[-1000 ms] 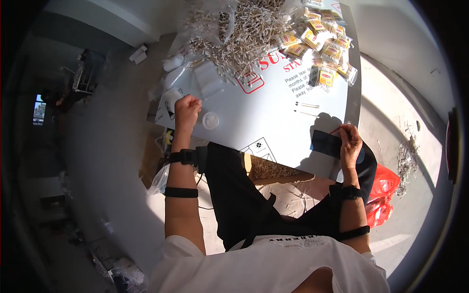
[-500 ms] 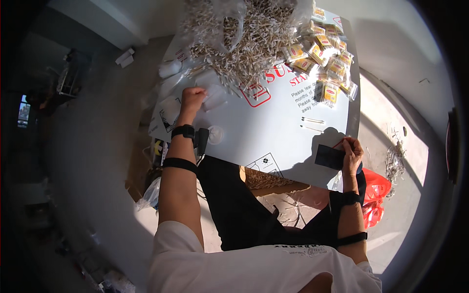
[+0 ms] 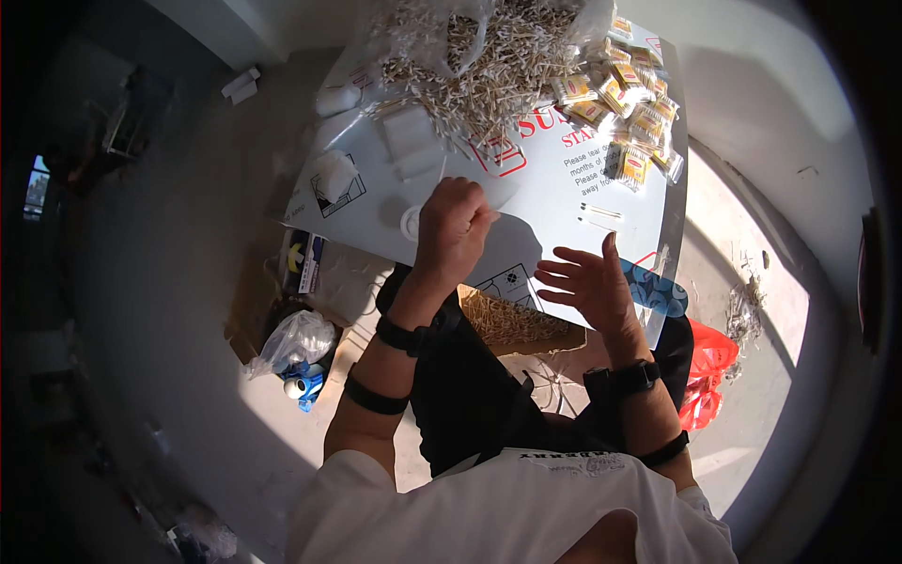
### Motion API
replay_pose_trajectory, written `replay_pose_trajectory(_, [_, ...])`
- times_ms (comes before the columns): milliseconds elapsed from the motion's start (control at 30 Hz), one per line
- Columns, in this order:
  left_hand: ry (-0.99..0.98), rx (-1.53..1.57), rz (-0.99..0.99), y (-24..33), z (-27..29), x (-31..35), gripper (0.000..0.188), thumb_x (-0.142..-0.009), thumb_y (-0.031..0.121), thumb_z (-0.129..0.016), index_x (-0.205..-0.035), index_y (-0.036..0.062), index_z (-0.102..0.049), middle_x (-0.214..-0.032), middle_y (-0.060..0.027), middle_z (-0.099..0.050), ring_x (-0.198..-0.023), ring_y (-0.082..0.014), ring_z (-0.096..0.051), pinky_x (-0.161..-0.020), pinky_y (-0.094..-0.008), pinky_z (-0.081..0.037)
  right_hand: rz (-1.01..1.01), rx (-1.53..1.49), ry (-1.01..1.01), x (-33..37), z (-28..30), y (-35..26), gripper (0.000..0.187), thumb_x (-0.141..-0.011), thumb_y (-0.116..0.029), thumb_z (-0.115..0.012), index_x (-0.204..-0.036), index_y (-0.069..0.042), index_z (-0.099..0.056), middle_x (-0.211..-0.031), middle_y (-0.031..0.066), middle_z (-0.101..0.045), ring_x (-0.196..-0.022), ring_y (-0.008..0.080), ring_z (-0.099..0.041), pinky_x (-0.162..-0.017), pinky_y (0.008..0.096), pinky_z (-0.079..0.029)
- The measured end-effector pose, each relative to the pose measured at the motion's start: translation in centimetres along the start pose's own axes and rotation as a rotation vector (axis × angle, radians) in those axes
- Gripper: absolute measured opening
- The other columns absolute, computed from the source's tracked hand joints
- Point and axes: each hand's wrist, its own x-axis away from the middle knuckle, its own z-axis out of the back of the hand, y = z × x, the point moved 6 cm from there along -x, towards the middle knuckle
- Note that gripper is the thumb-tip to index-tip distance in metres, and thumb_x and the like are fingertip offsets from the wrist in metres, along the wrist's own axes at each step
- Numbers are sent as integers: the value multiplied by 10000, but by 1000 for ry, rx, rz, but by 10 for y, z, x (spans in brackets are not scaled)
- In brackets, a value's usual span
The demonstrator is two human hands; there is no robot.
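Observation:
My left hand (image 3: 454, 226) is closed above the near middle of the table, its fingertips pinched together. Something thin and see-through seems to show beside them, too faint to name. To its right, my right hand (image 3: 594, 282) is open, fingers spread and holding nothing. Beside that wrist, a flat blue-patterned thing (image 3: 658, 288) lies at the table's right edge. A few loose cotton swabs (image 3: 598, 214) lie beyond my right hand. Farther back spreads a big heap of cotton swabs (image 3: 479, 80), partly under clear plastic. Small packs of swabs (image 3: 634, 122) are piled at the back right.
White plastic stacks (image 3: 411, 141) and a round white piece (image 3: 411, 224) lie left on the printed white tabletop (image 3: 376, 216). Under the near edge is a cardboard box of swabs (image 3: 517, 324). A red bag (image 3: 709, 371) stands right; a clear bag (image 3: 299, 340) lies left.
My left hand has moved right and nearer from the white stacks. My right hand has let go of the dark flat rectangle and moved left, opening. The blue-patterned thing now shows at the table edge.

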Motion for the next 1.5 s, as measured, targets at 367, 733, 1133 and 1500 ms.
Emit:
replay_pose_trajectory(367, [112, -641, 221, -36, 23, 47, 68, -803, 37, -650, -842, 12, -601, -803, -136, -591, -751, -351, -591, -705, -440, -485, -15, 23, 251, 43, 31, 41, 269, -959, -135, -554, -1105, 89, -579, -949, 206, -682, -852, 282, -700, -735, 339, -580])
replay_pose_trajectory(733, [-465, -937, 415, -90, 19, 40, 115, -831, 121, -594, -816, 19, -645, -839, -191, -664, -818, -387, -666, -708, -472, -535, 70, -11, 193, 61, 41, 25, 177, -955, -107, -554, -1055, 27, -612, -859, 152, -684, -811, 258, -699, -697, 310, -567])
replay_pose_trajectory(1133, [-607, 565, 668, 85, -113, 77, 316, -933, 298, -639, -957, -16, -662, -747, -28, -637, -634, -101, -553, -589, -240, -453, 231, 413, -167, 97, 36, -5, 123, -915, -47, -621, -858, 43, -682, -592, 2, -565, -462, 70, -483, -446, 222, -384])
replay_pose_trajectory(1500, [-670, 609, 780, 112, -155, 116, 108, -863, 67, -640, -778, 0, -632, -684, -20, -601, -549, -49, -492, -489, -185, -377, 246, 390, -227, 116, 92, 8, 141, -898, -93, -649, -822, 25, -659, -563, -5, -531, -451, 64, -475, -431, 228, -378])
